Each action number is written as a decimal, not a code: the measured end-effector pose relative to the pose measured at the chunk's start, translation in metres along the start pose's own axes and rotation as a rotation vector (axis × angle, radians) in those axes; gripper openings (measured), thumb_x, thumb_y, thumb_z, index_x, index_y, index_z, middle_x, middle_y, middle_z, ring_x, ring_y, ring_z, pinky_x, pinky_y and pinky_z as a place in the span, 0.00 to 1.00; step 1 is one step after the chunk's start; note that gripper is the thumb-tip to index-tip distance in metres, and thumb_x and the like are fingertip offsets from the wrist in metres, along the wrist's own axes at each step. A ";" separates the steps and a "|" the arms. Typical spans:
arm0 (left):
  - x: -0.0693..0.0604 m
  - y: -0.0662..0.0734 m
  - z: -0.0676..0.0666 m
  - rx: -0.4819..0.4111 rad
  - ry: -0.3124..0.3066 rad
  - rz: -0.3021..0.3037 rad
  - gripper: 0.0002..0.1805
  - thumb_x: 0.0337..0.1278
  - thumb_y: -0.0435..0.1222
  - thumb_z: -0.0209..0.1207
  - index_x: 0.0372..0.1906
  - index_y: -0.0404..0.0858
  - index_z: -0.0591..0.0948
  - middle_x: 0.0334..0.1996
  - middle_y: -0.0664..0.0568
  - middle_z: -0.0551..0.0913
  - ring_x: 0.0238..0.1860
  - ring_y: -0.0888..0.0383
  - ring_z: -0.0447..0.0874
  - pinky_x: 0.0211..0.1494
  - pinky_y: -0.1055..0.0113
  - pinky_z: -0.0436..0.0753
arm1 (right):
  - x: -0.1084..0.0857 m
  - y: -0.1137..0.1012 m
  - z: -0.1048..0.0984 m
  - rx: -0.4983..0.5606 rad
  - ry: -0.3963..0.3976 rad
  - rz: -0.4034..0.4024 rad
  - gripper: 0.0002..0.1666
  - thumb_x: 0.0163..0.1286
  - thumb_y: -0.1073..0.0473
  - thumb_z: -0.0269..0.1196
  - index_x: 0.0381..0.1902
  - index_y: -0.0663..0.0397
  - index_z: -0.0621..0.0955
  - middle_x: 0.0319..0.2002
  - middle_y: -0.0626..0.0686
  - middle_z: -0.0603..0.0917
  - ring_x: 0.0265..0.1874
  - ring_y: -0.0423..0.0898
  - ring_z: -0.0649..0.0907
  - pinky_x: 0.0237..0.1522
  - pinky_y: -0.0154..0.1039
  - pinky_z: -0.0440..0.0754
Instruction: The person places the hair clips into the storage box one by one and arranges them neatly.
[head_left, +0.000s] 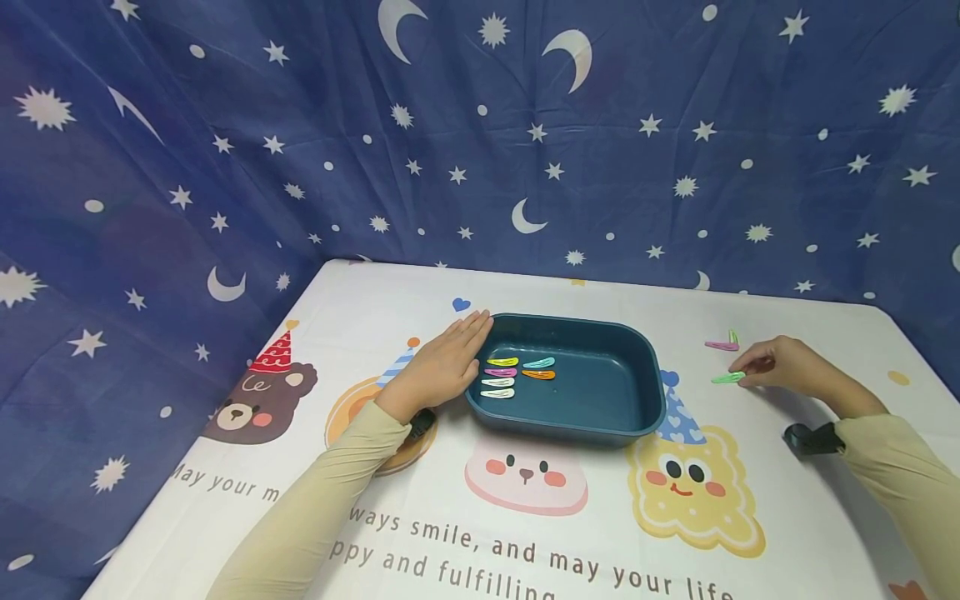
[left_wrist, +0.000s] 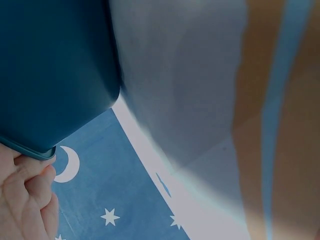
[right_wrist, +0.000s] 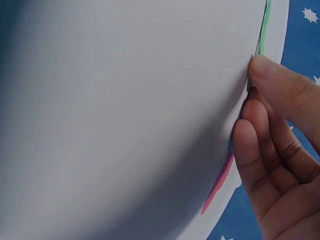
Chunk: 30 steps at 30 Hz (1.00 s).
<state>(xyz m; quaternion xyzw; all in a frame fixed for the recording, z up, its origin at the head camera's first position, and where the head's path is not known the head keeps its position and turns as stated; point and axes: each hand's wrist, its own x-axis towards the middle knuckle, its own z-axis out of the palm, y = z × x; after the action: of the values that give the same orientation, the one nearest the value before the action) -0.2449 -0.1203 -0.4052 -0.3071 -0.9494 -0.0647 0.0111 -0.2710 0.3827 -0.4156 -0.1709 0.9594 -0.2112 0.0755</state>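
Dark teal tray (head_left: 570,427), one: rectangular, rounded corners, standing mid-table on a printed white tablecloth (head_left: 802,492).

Snap hair clips inside it, six, all toward the left end, in two columns. Left column, far to near: yellow clip (head_left: 502,362), pink clip (head_left: 500,372), two white clips (head_left: 497,382). Right column: light-blue clip (head_left: 538,363), then orange clip (head_left: 538,375); two fewer than its neighbour.

Snap hair clips outside, three, all to the tray's right. A second pink clip (head_left: 722,345) and a light-green clip (head_left: 733,336) lie far right, close together; whether they touch cannot be told. A bright green clip (head_left: 727,377), nearer, is in the fingers.

Left hand (head_left: 438,367): fingers extended and close together, laid along the tray's left rim, apparently steadying it.

Right hand (head_left: 783,367): thumb and forefinger pinch the bright green clip by its right end, narrow end pointing left. Contact with the cloth cannot be told.

Step in hand, by judgement: taking up one clip. The next move would call for a clean lift, a carry leftward over the tray's right wall, and a level placing below the orange clip, without nudging the set rows.
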 end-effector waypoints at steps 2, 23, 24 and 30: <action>0.000 0.000 -0.001 -0.001 -0.005 -0.004 0.34 0.66 0.38 0.42 0.74 0.34 0.48 0.75 0.46 0.48 0.76 0.53 0.43 0.78 0.61 0.48 | -0.001 0.000 0.000 -0.001 0.000 0.000 0.11 0.47 0.67 0.71 0.32 0.62 0.86 0.23 0.48 0.85 0.21 0.27 0.75 0.27 0.26 0.78; -0.001 0.000 -0.001 -0.001 -0.015 -0.010 0.34 0.66 0.38 0.41 0.74 0.35 0.47 0.76 0.47 0.46 0.77 0.54 0.41 0.78 0.62 0.47 | -0.002 0.004 0.003 -0.022 0.040 0.005 0.08 0.47 0.67 0.69 0.29 0.61 0.85 0.20 0.46 0.81 0.19 0.30 0.72 0.22 0.28 0.74; -0.001 0.000 -0.001 -0.003 -0.014 -0.009 0.34 0.66 0.38 0.41 0.74 0.35 0.47 0.76 0.47 0.47 0.77 0.54 0.41 0.78 0.62 0.47 | -0.002 0.004 0.003 -0.022 0.044 0.006 0.08 0.47 0.68 0.69 0.29 0.61 0.85 0.20 0.46 0.81 0.19 0.30 0.72 0.22 0.28 0.74; -0.001 0.000 -0.001 -0.008 -0.002 0.004 0.34 0.66 0.37 0.42 0.74 0.34 0.48 0.75 0.46 0.47 0.76 0.53 0.42 0.78 0.61 0.47 | -0.001 0.000 -0.001 -0.017 0.078 0.014 0.08 0.46 0.70 0.69 0.28 0.61 0.85 0.19 0.45 0.80 0.19 0.30 0.70 0.22 0.28 0.73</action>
<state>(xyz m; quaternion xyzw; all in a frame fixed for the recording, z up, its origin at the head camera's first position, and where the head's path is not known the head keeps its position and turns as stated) -0.2442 -0.1206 -0.4044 -0.3093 -0.9485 -0.0683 0.0091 -0.2701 0.3833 -0.4142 -0.1562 0.9646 -0.2088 0.0379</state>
